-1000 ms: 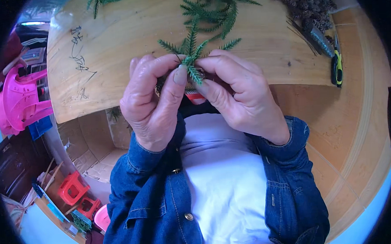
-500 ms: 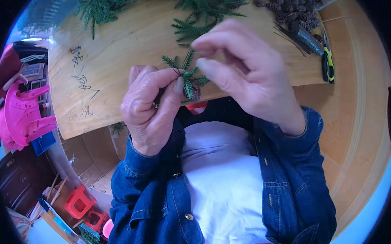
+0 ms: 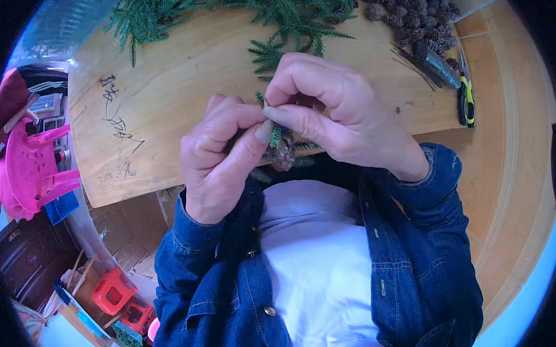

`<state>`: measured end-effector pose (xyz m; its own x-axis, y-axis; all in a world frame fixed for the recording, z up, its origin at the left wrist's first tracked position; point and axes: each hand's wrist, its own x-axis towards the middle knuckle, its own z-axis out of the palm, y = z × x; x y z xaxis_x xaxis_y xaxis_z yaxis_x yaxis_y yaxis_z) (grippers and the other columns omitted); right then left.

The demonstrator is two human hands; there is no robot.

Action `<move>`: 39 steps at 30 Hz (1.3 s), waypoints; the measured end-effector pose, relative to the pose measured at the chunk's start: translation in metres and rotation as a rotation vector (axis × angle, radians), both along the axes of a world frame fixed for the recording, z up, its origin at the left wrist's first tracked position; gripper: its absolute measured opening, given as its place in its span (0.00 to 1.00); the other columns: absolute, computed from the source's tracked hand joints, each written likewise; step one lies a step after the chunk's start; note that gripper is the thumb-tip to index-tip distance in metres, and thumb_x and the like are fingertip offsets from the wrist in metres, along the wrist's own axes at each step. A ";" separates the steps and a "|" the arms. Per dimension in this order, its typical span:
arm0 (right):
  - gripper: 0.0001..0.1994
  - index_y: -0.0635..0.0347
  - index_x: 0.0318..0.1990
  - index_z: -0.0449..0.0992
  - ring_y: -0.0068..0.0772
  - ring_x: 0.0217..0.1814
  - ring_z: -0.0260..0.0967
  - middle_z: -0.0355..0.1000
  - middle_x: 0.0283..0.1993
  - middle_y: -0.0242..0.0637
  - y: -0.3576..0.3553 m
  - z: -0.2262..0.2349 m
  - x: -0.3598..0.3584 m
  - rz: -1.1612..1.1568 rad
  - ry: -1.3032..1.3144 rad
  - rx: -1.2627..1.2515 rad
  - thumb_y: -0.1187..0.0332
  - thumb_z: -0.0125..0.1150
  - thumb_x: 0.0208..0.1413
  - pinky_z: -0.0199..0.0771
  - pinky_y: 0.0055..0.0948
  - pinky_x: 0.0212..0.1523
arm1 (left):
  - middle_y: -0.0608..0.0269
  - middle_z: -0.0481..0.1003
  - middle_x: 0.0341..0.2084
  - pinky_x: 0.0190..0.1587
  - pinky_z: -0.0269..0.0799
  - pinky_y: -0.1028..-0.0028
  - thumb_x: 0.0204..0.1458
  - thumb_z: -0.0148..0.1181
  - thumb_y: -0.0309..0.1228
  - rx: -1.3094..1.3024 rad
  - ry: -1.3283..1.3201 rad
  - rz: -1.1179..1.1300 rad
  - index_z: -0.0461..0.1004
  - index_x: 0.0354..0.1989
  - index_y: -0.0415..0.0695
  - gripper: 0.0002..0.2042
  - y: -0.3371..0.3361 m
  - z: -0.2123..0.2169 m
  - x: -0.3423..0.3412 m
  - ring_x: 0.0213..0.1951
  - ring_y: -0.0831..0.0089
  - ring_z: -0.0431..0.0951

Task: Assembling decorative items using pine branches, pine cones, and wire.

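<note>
My left hand (image 3: 218,154) is closed in a pinch on a small green artificial pine sprig (image 3: 276,136). A brown pine cone (image 3: 282,150) hangs beside the sprig, just below the fingertips. My right hand (image 3: 343,112) meets the left at the sprig's upper part, thumb and forefinger pressed together. Whatever lies between those right fingertips is too small and hidden to name. Both hands are over the near edge of the wooden table (image 3: 180,66).
Green pine branches (image 3: 283,6) are heaped along the far side. Many pine cones (image 3: 413,9) fill the far right corner, with thin dark wires (image 3: 413,65) and a yellow-black tool (image 3: 467,100) nearby. A pink stool (image 3: 29,169) lies left of the table.
My right hand has come down and left from above the sprig and closed its fingertips against those of my left hand. The sprig has tilted, and more of the cone shows below.
</note>
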<state>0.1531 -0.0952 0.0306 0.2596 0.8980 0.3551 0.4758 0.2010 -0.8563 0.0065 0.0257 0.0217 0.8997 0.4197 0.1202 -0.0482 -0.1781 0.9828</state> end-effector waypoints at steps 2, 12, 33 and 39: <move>0.04 0.65 0.32 0.70 0.29 0.31 0.65 0.65 0.30 0.36 0.000 -0.003 0.000 -0.019 -0.040 0.028 0.75 0.59 0.52 0.64 0.24 0.30 | 0.67 0.67 0.21 0.33 0.58 0.76 0.49 0.57 0.21 -0.053 0.010 -0.017 0.74 0.30 0.36 0.03 0.002 0.001 0.001 0.29 0.75 0.64; 0.09 0.64 0.29 0.70 0.35 0.30 0.65 0.68 0.31 0.37 0.000 0.006 -0.006 0.052 -0.423 0.280 0.76 0.63 0.38 0.66 0.28 0.25 | 0.65 0.69 0.24 0.37 0.59 0.73 0.49 0.57 0.26 -0.348 0.119 -0.297 0.73 0.30 0.36 0.05 0.025 0.004 -0.004 0.30 0.73 0.64; 0.07 0.61 0.30 0.66 0.39 0.31 0.63 0.59 0.29 0.38 -0.006 0.025 0.012 0.225 -0.628 -0.021 0.74 0.57 0.41 0.66 0.32 0.27 | 0.61 0.69 0.20 0.33 0.59 0.66 0.38 0.59 0.22 0.579 -0.052 -0.197 0.73 0.26 0.41 0.05 0.007 0.007 0.002 0.27 0.61 0.67; 0.07 0.62 0.29 0.65 0.38 0.32 0.63 0.58 0.28 0.38 -0.003 0.032 0.016 0.273 -0.733 -0.068 0.72 0.56 0.42 0.67 0.30 0.27 | 0.62 0.69 0.19 0.33 0.60 0.67 0.38 0.58 0.22 0.656 -0.046 -0.161 0.73 0.27 0.41 0.06 0.009 0.007 0.003 0.26 0.62 0.67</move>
<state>0.1690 -0.0982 0.0625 -0.2525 0.9223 0.2928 0.8656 0.3505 -0.3576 0.0098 0.0342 0.0287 0.9327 0.1077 0.3442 -0.1635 -0.7243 0.6698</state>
